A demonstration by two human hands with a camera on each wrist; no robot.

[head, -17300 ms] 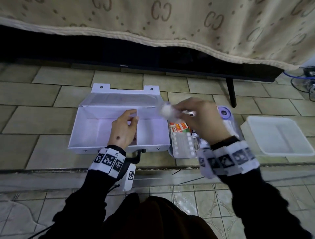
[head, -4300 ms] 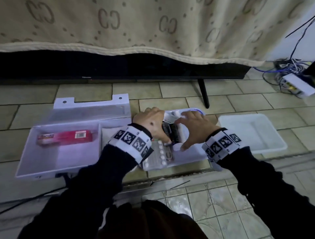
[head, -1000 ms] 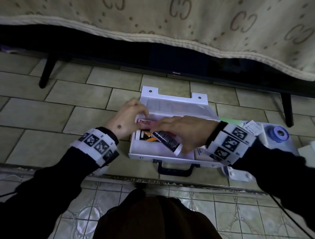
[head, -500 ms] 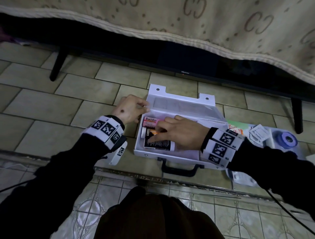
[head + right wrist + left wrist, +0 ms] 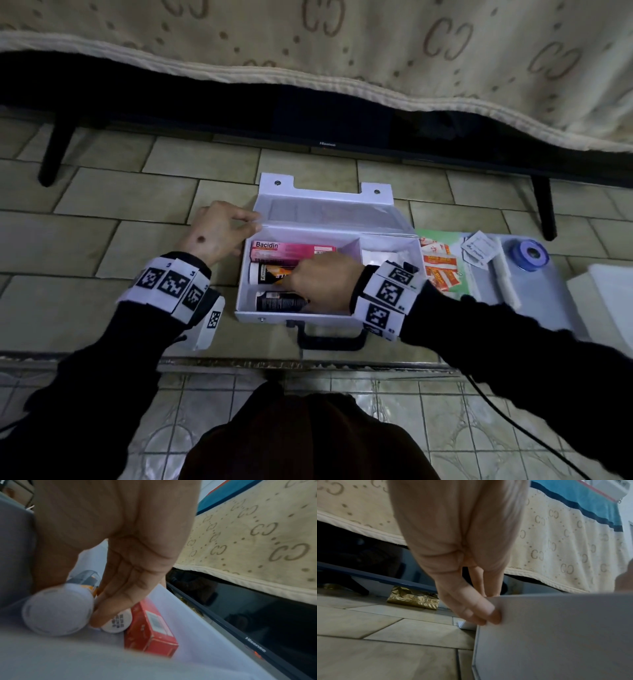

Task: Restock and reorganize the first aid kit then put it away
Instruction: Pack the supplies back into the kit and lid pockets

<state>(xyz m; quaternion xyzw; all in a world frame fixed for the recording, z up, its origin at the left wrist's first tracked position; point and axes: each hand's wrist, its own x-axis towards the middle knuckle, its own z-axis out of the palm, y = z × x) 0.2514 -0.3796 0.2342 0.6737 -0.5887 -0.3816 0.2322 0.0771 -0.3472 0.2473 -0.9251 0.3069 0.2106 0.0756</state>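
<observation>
The white first aid box [image 5: 390, 246] lies open on the tiled floor, lid folded back. Its left compartment holds a red Bacidin carton [image 5: 284, 248] at the back, an orange and black tube [image 5: 267, 274] in the middle and a black tube [image 5: 279, 301] by the front wall. My right hand [image 5: 318, 281] reaches into that compartment. Its fingers [image 5: 106, 607] go down between the two tubes, and the thumb is on the near side of the white-capped black tube [image 5: 56, 609]. My left hand [image 5: 222, 229] pinches the box's left rear corner [image 5: 513, 609].
A pale tray [image 5: 548, 291] right of the box carries orange sachets [image 5: 440, 267], a white sachet [image 5: 478, 248] and a blue tape roll [image 5: 529, 253]. A white tub [image 5: 606, 294] stands further right. A television [image 5: 325, 130] on black legs stands behind, under a beige blanket.
A second ago my right hand held the black tube tilted over the box. It has since laid the tube flat by the front wall. The left hand stays at the corner.
</observation>
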